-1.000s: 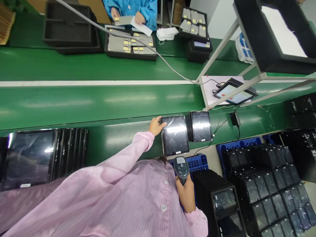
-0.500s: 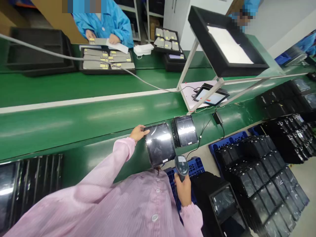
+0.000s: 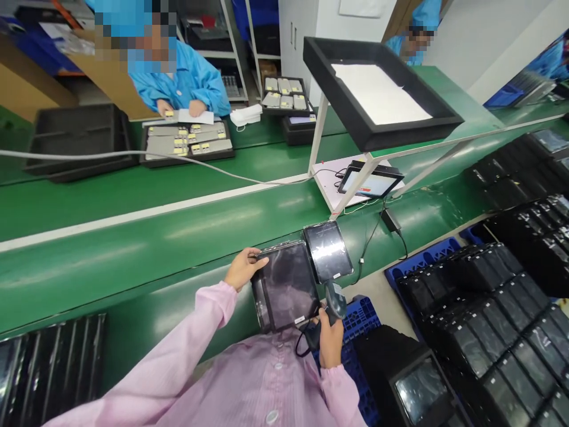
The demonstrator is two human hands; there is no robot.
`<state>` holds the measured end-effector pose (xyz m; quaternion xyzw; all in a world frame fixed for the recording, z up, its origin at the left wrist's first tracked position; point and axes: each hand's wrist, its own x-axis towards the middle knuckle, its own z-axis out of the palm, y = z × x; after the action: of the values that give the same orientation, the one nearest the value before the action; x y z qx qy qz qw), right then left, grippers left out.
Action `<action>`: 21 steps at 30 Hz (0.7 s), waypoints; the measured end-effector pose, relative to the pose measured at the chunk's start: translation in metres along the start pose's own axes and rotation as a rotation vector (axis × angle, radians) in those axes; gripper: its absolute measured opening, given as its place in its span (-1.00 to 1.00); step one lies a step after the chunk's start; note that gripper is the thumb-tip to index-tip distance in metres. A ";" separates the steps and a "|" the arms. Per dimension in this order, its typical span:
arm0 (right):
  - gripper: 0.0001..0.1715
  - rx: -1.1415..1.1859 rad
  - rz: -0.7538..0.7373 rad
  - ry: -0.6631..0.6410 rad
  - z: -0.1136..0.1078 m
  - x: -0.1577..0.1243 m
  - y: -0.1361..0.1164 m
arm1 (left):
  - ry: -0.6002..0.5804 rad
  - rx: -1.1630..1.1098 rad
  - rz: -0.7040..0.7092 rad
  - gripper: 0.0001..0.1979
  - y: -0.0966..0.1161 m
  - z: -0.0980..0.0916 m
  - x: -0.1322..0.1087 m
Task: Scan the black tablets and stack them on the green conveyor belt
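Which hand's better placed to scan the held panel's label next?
Probably the right hand: it holds the handheld scanner near the white label; the left hand grips the screen panel.

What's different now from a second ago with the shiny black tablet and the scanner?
The tablet in the left hand has tipped and shifted right, covering the left side of the neighbouring stack; its bright glare became a pinkish reflection. The barcode scanner in the right hand now leans more rightward. Both hands kept their hold; the stack seems unmoved.
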<state>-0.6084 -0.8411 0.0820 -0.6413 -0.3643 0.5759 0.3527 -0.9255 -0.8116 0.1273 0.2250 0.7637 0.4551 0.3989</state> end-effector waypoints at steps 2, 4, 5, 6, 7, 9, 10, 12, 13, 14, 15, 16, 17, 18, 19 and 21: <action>-0.27 0.059 0.029 0.048 -0.012 0.017 -0.018 | -0.019 0.070 0.052 -0.36 0.017 0.027 0.016; -0.23 0.113 0.019 0.085 -0.024 0.041 -0.040 | -0.028 0.141 0.106 -0.44 0.034 0.060 0.039; -0.22 0.140 0.009 0.091 -0.028 0.055 -0.051 | -0.034 0.173 0.128 -0.50 0.041 0.077 0.052; -0.21 0.160 -0.002 0.094 -0.032 0.070 -0.061 | -0.044 0.204 0.146 -0.57 0.048 0.093 0.065; -0.22 0.172 -0.013 0.096 -0.035 0.086 -0.070 | -0.057 0.241 0.159 -0.63 0.054 0.108 0.077; -0.25 0.161 -0.035 0.108 -0.038 0.115 -0.084 | -0.085 0.325 0.176 -0.70 0.063 0.133 0.097; -0.28 0.138 -0.043 0.118 -0.039 0.128 -0.089 | -0.093 0.365 0.179 -0.71 0.067 0.143 0.104; -0.32 0.091 -0.046 0.135 -0.041 0.148 -0.092 | -0.095 0.419 0.183 -0.69 0.070 0.157 0.113; -0.32 0.065 -0.045 0.147 -0.042 0.153 -0.091 | -0.087 0.430 0.178 -0.67 0.070 0.160 0.114; -0.33 0.038 -0.046 0.162 -0.045 0.153 -0.089 | -0.078 0.435 0.169 -0.64 0.069 0.161 0.114; -0.33 0.010 -0.053 0.176 -0.048 0.149 -0.085 | -0.067 0.438 0.164 -0.60 0.066 0.158 0.112; -0.33 -0.025 -0.067 0.183 -0.052 0.141 -0.081 | -0.054 0.435 0.172 -0.57 0.062 0.152 0.108; -0.35 -0.071 -0.084 0.174 -0.056 0.128 -0.076 | -0.035 0.423 0.198 -0.55 0.055 0.141 0.102; -0.38 -0.130 -0.097 0.143 -0.059 0.111 -0.071 | -0.008 0.401 0.238 -0.56 0.046 0.128 0.092; -0.43 -0.195 -0.103 0.085 -0.062 0.091 -0.067 | 0.032 0.370 0.284 -0.58 0.034 0.111 0.080; -0.49 -0.332 -0.103 -0.075 -0.061 0.045 -0.058 | 0.139 0.298 0.345 -0.65 0.002 0.074 0.048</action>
<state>-0.5481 -0.7756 0.1166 -0.6493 -0.4995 0.5126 0.2571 -0.8934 -0.7382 0.0900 0.3768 0.7981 0.4133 0.2242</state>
